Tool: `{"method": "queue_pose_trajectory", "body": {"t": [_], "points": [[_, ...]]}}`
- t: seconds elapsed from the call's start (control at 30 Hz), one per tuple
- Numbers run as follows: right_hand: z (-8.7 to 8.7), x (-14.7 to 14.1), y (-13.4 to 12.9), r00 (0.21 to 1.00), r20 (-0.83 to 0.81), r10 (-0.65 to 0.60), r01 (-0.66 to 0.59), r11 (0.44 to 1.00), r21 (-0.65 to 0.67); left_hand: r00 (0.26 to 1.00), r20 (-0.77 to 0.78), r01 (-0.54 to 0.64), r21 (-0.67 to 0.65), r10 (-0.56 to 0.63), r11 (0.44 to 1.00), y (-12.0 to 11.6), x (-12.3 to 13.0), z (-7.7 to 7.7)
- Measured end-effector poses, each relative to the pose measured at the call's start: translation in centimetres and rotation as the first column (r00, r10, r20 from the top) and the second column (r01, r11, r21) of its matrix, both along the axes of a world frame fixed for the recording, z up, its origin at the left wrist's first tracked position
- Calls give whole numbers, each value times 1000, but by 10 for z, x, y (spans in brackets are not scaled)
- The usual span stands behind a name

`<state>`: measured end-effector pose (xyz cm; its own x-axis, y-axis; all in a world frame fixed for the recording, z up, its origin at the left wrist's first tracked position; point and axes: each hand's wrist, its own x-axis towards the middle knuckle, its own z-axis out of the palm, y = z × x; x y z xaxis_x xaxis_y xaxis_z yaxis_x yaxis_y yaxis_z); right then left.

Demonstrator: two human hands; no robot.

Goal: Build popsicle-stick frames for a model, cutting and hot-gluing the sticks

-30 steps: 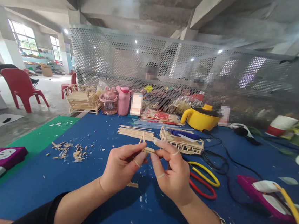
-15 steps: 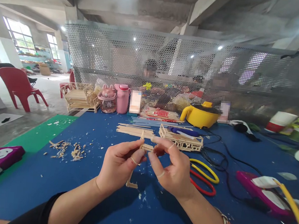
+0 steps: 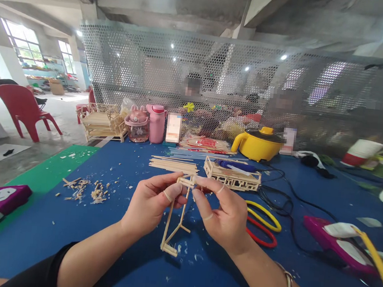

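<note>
A small frame of thin wooden sticks (image 3: 169, 249) hangs from my fingers above the blue tabletop. Its long legs slant down toward me and join at a corner of doubled short sticks. My left hand (image 3: 153, 203) is closed, with thumb and fingers pinching the frame's upper end. At the right side of that same end, my right hand (image 3: 222, 212) has its index finger and thumb on the sticks; the exact contact is partly hidden. Pale bands circle fingers on both hands. Just beyond them lies a bundle of loose sticks (image 3: 174, 165).
A built stick model (image 3: 235, 182) carries a blue-handled tool (image 3: 236, 166). Stick offcuts (image 3: 98, 193) lie left. Yellow (image 3: 265, 217) and red (image 3: 262, 237) loops, black cables and a purple power strip (image 3: 334, 243) lie right. Behind stand a yellow pot (image 3: 260, 146), pink bottles and a perforated screen.
Both hands have tilted the stick frame up, so its legs and lower corner show more. My right index finger and thumb have closed in on its upper end.
</note>
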<state>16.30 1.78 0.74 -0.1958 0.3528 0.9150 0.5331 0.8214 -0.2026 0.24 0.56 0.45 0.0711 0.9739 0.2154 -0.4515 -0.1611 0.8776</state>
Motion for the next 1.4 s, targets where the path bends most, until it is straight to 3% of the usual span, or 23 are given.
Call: {"method": "queue_pose_trajectory", "body": {"t": [0.47,1.4], "points": [[4,-2,-1,1000,9,-29,28,996,83,999,-27,-23,25,24,999,-2,3,0],[4,-2,-5,999,5,-32,32,997,72,997,-62,-42,65,46,997,-5,2,0]]}}
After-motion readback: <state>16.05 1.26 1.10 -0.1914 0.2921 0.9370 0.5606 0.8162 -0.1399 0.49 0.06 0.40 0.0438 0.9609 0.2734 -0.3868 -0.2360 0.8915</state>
